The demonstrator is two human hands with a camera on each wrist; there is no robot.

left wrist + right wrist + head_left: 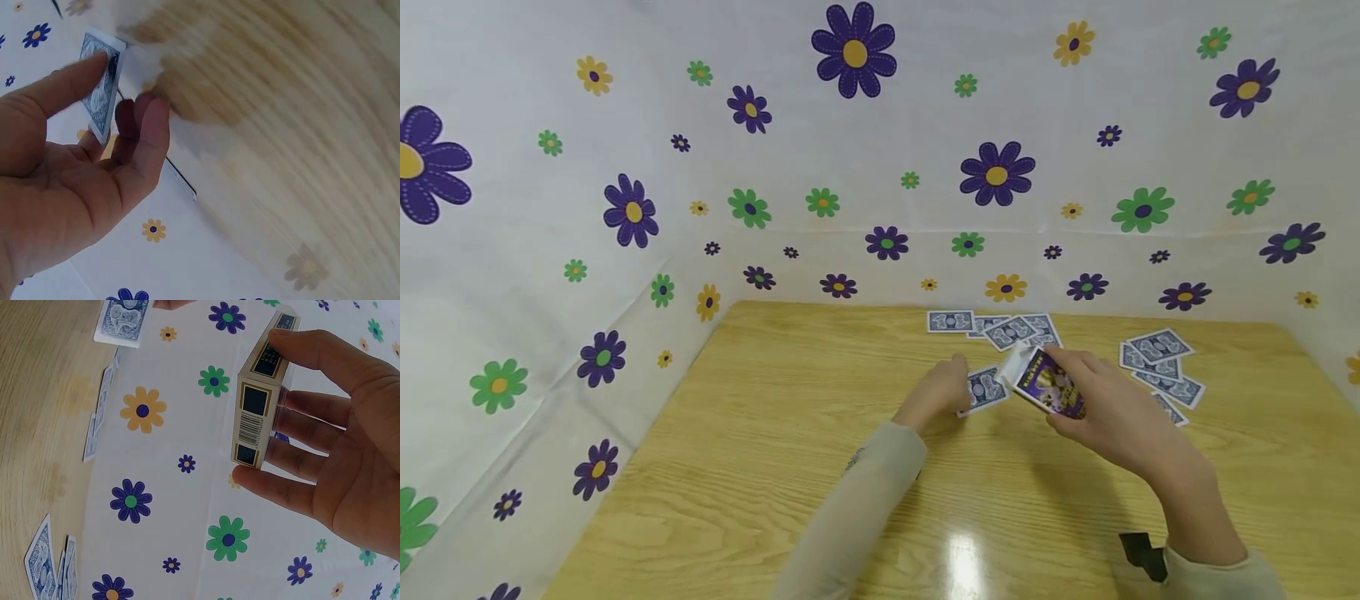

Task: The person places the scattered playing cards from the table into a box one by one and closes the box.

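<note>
My left hand (pixel 942 392) pinches a blue-backed playing card (pixel 986 389) between thumb and fingers, low over the table. In the left wrist view the thumb lies on the patterned back of the card (pixel 100 87). Just to the right, my right hand (pixel 1108 408) grips a purple-fronted card box (pixel 1048 383), tilted with its white flap end toward the left hand. The right wrist view shows the barcode end of the box (pixel 253 422), with thumb on one side and fingers on the other.
Several blue-backed cards (pixel 1009 332) lie overlapping near the table's back edge. Another group of cards (pixel 1161 358) lies farther right, partly behind the right hand. A flower-printed white cloth (pixel 850 150) stands behind and left of the wooden table (pixel 760 433).
</note>
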